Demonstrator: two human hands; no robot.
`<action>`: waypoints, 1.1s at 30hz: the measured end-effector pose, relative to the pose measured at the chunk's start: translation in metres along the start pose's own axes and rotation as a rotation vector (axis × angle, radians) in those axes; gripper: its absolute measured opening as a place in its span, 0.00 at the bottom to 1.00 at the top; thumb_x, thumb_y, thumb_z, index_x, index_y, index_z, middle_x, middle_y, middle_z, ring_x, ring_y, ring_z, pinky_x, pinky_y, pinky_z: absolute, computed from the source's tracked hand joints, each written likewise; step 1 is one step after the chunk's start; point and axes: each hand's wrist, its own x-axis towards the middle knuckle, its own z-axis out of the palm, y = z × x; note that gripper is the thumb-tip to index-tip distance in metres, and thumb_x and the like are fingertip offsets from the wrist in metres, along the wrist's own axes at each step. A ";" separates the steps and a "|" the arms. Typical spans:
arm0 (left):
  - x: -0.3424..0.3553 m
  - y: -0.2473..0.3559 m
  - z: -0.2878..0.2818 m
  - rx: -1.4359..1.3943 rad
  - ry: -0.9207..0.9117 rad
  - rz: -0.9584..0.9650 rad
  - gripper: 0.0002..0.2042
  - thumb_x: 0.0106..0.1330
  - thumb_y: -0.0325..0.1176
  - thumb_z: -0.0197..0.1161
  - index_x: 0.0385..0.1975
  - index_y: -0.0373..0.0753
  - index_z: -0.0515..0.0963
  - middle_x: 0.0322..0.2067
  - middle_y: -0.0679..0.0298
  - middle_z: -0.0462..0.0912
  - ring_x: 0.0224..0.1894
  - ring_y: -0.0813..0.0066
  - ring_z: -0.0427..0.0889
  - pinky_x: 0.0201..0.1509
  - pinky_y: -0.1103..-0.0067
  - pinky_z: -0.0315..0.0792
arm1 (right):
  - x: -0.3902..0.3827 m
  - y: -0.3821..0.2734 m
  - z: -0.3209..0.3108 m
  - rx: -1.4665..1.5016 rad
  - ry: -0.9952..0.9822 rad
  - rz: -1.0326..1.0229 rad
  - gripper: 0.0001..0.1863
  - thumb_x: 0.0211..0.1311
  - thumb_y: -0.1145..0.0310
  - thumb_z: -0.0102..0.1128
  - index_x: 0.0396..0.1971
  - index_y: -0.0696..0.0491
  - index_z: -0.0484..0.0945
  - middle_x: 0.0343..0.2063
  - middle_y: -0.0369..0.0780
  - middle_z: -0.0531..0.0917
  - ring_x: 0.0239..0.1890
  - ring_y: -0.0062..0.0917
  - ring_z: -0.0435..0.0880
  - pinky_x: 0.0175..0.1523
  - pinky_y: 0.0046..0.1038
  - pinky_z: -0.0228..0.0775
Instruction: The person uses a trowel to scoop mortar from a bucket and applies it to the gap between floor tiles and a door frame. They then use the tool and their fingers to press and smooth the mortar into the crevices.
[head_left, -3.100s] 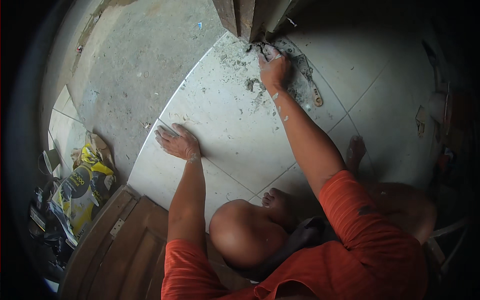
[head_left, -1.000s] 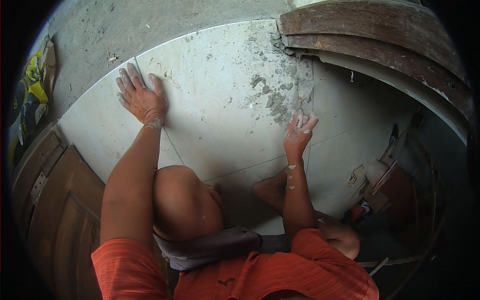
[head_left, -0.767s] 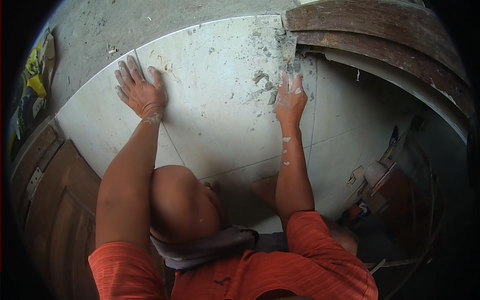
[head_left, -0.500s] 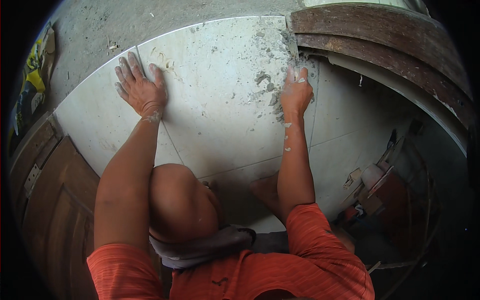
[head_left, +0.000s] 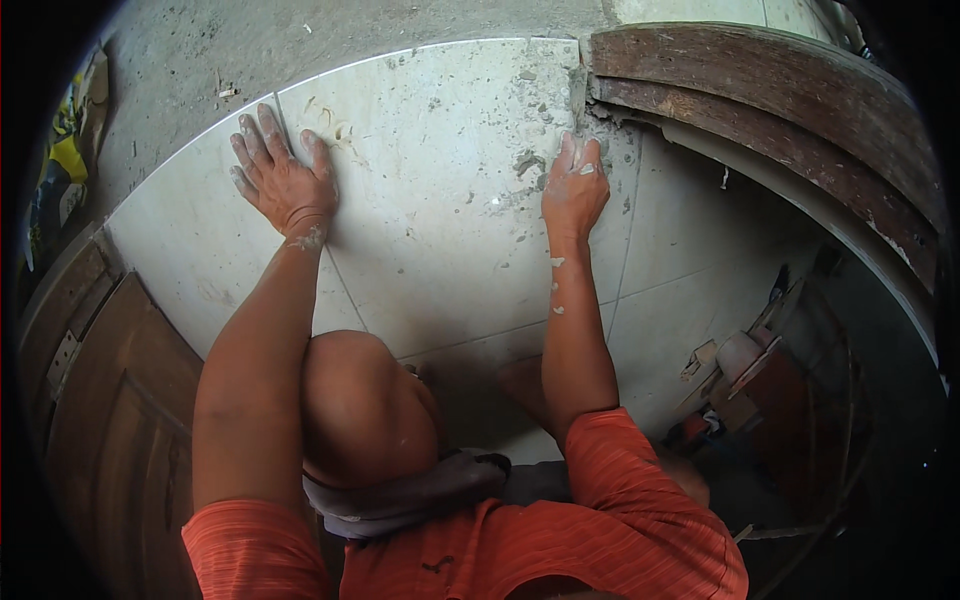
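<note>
My left hand (head_left: 283, 180) lies flat on a pale floor tile (head_left: 430, 240), its fingers spread across a tile joint and smeared with grey-white residue. My right hand (head_left: 577, 195) is closed, low over the tiles at the right, near a mortar-filled joint (head_left: 578, 95). Whatever its fingers hold, if anything, cannot be made out. Grey mortar crumbs (head_left: 528, 163) and specks are scattered on the tile just left of that hand. Pale flecks of mortar stick to my right wrist and forearm.
Stacked dark wooden boards (head_left: 760, 90) curve across the upper right. Rough concrete (head_left: 330, 30) borders the tiles' far edge. A brown panelled door (head_left: 130, 400) lies at the lower left, below a yellow-and-black bag (head_left: 65, 160). Mixed clutter (head_left: 740, 360) sits in shadow at the right.
My right hand has moved a little left and toward me, away from the boards. Fewer crumbs show beside it. My left hand stays pressed on the same tile.
</note>
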 end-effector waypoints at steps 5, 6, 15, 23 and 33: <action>-0.001 -0.003 0.000 -0.005 0.003 0.004 0.38 0.73 0.56 0.49 0.81 0.55 0.50 0.81 0.63 0.48 0.83 0.60 0.41 0.82 0.54 0.33 | 0.009 0.005 0.004 -0.028 0.049 0.086 0.18 0.75 0.56 0.59 0.40 0.59 0.76 0.33 0.54 0.85 0.36 0.55 0.85 0.40 0.51 0.77; -0.003 -0.003 0.000 -0.003 -0.002 0.004 0.38 0.73 0.56 0.49 0.81 0.55 0.50 0.81 0.63 0.48 0.83 0.60 0.41 0.82 0.54 0.33 | 0.006 0.006 0.004 -0.035 0.083 0.080 0.17 0.74 0.57 0.59 0.38 0.59 0.75 0.32 0.54 0.85 0.35 0.56 0.85 0.40 0.51 0.76; -0.004 -0.006 0.000 0.013 -0.003 0.015 0.38 0.73 0.57 0.49 0.81 0.54 0.50 0.81 0.62 0.48 0.83 0.59 0.40 0.82 0.53 0.33 | -0.034 -0.004 -0.008 0.186 0.132 0.006 0.18 0.75 0.60 0.59 0.52 0.60 0.78 0.42 0.58 0.86 0.45 0.57 0.85 0.46 0.45 0.79; 0.001 -0.002 0.002 -0.008 0.011 0.017 0.37 0.73 0.57 0.48 0.81 0.55 0.50 0.81 0.63 0.48 0.83 0.59 0.40 0.82 0.53 0.33 | -0.012 0.021 -0.001 0.056 0.100 0.032 0.18 0.74 0.60 0.60 0.50 0.61 0.79 0.40 0.55 0.87 0.42 0.55 0.86 0.46 0.46 0.79; 0.000 0.004 0.003 -0.015 0.000 0.008 0.37 0.73 0.56 0.48 0.81 0.55 0.50 0.81 0.63 0.47 0.83 0.59 0.41 0.82 0.53 0.33 | -0.004 0.000 -0.026 0.121 0.059 -0.070 0.15 0.72 0.64 0.63 0.50 0.60 0.81 0.38 0.53 0.87 0.40 0.52 0.87 0.45 0.42 0.79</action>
